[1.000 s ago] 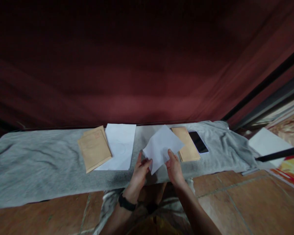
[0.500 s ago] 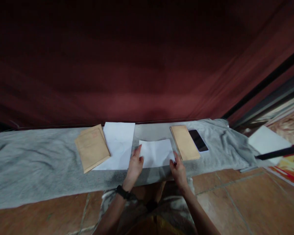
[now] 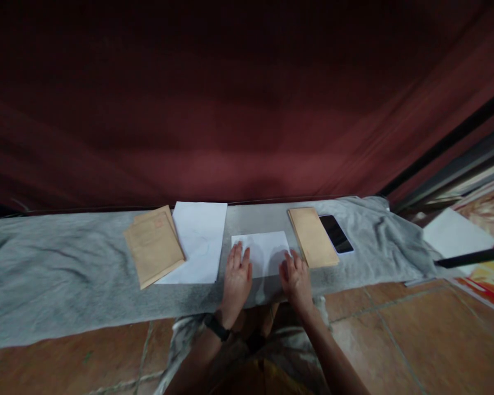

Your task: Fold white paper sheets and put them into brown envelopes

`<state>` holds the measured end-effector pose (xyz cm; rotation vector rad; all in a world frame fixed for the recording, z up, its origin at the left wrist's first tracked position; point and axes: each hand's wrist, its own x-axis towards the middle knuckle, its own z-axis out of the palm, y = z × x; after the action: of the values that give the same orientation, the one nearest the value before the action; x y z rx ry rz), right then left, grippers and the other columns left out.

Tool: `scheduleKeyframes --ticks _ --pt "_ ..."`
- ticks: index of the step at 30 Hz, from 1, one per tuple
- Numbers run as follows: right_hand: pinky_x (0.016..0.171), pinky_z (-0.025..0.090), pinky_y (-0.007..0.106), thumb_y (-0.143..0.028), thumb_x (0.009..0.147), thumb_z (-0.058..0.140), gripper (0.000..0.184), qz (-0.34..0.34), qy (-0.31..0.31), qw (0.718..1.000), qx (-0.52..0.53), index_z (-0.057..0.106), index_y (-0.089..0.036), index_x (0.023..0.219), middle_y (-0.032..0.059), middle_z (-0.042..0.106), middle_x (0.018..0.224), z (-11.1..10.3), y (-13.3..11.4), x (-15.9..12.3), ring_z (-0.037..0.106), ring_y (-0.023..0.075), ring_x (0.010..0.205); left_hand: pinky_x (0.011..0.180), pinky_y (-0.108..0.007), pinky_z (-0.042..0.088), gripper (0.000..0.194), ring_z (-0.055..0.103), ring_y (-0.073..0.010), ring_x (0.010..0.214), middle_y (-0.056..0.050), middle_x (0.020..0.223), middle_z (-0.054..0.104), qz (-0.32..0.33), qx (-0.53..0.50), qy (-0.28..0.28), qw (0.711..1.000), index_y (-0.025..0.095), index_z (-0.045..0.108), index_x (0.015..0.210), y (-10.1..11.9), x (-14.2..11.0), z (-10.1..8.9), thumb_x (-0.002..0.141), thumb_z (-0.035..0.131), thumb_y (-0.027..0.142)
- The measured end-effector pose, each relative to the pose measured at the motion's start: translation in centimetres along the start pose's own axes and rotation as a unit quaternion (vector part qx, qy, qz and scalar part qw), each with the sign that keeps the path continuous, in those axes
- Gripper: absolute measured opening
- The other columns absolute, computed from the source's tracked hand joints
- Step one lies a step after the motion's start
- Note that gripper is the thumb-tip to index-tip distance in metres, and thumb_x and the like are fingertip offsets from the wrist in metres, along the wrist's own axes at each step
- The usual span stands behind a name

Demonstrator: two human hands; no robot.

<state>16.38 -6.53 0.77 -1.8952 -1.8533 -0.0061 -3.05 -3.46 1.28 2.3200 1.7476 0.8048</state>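
Paper (image 3: pixel 267 253) lies on grey cloth (image 3: pixel 74 269), under the left hand's (image 3: pixel 236 281) outstretched fingers; the right hand's (image 3: pixel 297 281) loosely bent fingers meet its right edge. Neither grasps. Judged step: flattening. Next move likely calls for even fingertip pressure. Envelopes (image 3: pixel 314 238) beyond right fingers.

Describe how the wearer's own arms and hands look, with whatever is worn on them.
No sleeve shows on the left forearm or the right forearm. A dark band, perhaps a watch, circles the left wrist; none shows on the right. The left hand and right hand are ungloved.
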Motion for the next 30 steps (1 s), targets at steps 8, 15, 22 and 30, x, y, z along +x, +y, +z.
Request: scheduleKeyframes --ticks 8,15,22,30 --pt "0.119 0.031 0.048 -0.034 0.104 0.036 0.052 -0.093 -0.090 0.991 0.044 0.041 -0.018 0.153 0.0125 0.042 0.158 2.6 -2.7 0.0 0.037 0.0266 0.147 0.123 -0.052 0.027 0.061 0.026 -0.0259 0.152 -0.016 0.161 0.035 0.042 0.053 -0.111 0.991 0.013 0.031 0.156 2.5 -1.5 2.4 0.096 0.037 0.015" --pt "0.120 0.029 0.047 -0.040 0.105 0.038 0.057 -0.065 -0.043 0.997 0.003 0.040 -0.010 0.153 0.0177 0.039 0.158 2.3 -0.8 -0.4 0.036 0.0291 0.147 0.124 -0.050 0.025 0.059 0.026 -0.0272 0.152 -0.017 0.161 0.033 0.005 0.050 -0.090 0.995 0.009 0.033 0.155 0.8 -1.0 1.0 0.100 0.039 0.030" --pt "0.120 0.030 0.050 -0.044 0.105 0.040 0.060 -0.027 -0.015 0.999 0.010 0.036 -0.013 0.156 0.0171 0.038 0.158 2.2 0.1 -1.0 0.040 0.0311 0.145 0.123 -0.053 0.024 0.060 0.028 -0.0310 0.151 -0.021 0.159 0.037 -0.059 0.030 -0.037 0.997 0.006 0.035 0.153 -0.7 -0.3 0.9 0.099 0.042 0.031" --pt "0.120 0.030 0.049 -0.040 0.104 0.042 0.058 -0.026 -0.010 1.000 0.014 0.037 -0.011 0.154 0.0175 0.038 0.158 2.3 -0.1 -1.0 0.037 0.0297 0.147 0.123 -0.053 0.024 0.059 0.020 -0.0300 0.153 -0.020 0.162 0.031 -0.001 -0.001 -0.076 0.997 0.005 0.031 0.154 2.6 2.3 3.0 0.100 0.037 0.027"
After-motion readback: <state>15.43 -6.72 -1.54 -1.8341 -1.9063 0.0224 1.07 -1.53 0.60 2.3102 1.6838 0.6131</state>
